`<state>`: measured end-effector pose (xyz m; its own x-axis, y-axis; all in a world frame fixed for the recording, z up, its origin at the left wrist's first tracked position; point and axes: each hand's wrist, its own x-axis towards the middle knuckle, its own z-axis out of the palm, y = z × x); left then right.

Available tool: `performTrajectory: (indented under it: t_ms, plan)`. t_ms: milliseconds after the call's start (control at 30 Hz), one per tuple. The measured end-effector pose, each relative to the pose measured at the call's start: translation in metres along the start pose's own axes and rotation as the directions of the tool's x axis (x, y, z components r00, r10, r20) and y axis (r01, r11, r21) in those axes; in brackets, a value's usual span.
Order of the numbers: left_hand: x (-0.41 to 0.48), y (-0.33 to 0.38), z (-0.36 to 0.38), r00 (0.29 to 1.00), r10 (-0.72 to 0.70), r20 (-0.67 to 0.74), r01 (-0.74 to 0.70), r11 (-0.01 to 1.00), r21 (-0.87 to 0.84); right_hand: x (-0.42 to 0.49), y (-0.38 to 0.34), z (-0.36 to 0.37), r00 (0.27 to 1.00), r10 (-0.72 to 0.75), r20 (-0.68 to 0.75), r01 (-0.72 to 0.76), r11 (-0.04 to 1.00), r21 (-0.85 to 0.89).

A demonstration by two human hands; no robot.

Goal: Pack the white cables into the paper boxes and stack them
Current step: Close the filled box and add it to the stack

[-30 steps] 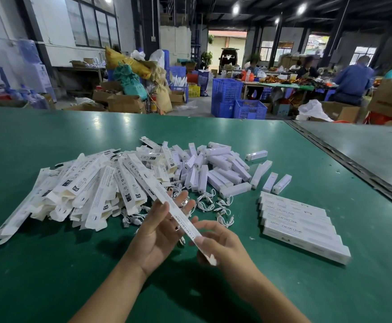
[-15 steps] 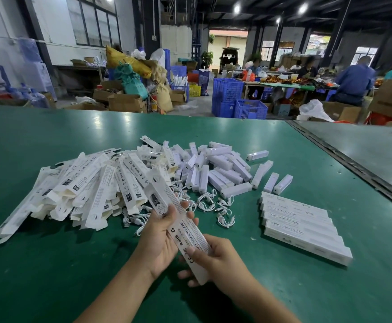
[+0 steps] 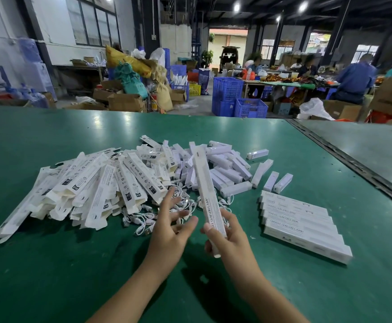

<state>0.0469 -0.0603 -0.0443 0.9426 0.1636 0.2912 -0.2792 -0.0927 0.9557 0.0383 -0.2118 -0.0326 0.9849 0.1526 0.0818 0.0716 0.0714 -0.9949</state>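
Observation:
My right hand (image 3: 231, 238) grips the near end of a long white paper box (image 3: 205, 190), which points away from me over the table. My left hand (image 3: 170, 227) is just left of it, fingers spread, holding nothing. White coiled cables (image 3: 141, 217) lie loose on the green table (image 3: 50, 264) in front of my hands. A heap of flat unfolded paper boxes (image 3: 92, 187) lies to the left. A row of closed long boxes (image 3: 304, 226) lies side by side to the right.
Several short white bar-shaped items (image 3: 227, 169) are scattered behind the cables. A dark seam (image 3: 353, 159) splits the table from another surface on the right. Beyond the table stand blue crates (image 3: 237, 99), cardboard boxes and people seated at a far bench.
The box was held by both hands at a slant. Now my left hand has let go and opened, and my right hand holds the box alone, swung to point away from me.

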Motion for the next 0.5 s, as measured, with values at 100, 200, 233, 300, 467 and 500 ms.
performTrajectory:
  t_ms: [100,200,233,300,467,500]
  plan:
    - [-0.006,-0.0007,0.002,0.98,0.081,0.179,-0.125,0.96,0.251,0.0,0.0002,-0.0023,0.999,0.044,-0.012,-0.043,0.998,0.038]
    - [-0.0078,-0.0039,0.0032,0.955,0.088,0.285,-0.174,0.941,0.291,0.0005,-0.001,-0.0037,0.998,0.068,-0.01,-0.067,0.995,0.072]
    - [-0.008,-0.003,0.0031,0.954,0.088,0.288,-0.177,0.938,0.3,0.0008,-0.0015,-0.0036,0.997,0.071,-0.003,-0.07,0.995,0.074]
    - [-0.0079,-0.0019,0.0022,0.953,0.092,0.29,-0.189,0.927,0.325,0.0015,-0.0011,-0.0034,0.997,0.077,0.011,-0.077,0.995,0.063]
    - [-0.0081,0.0022,0.0003,0.964,0.082,0.254,-0.168,0.925,0.339,0.0027,-0.0003,-0.003,0.994,0.101,0.045,-0.106,0.987,0.119]
    - [-0.0078,0.0028,0.0004,0.968,0.09,0.233,-0.165,0.93,0.329,0.0034,-0.001,-0.0044,0.993,0.103,0.061,-0.111,0.984,0.136]
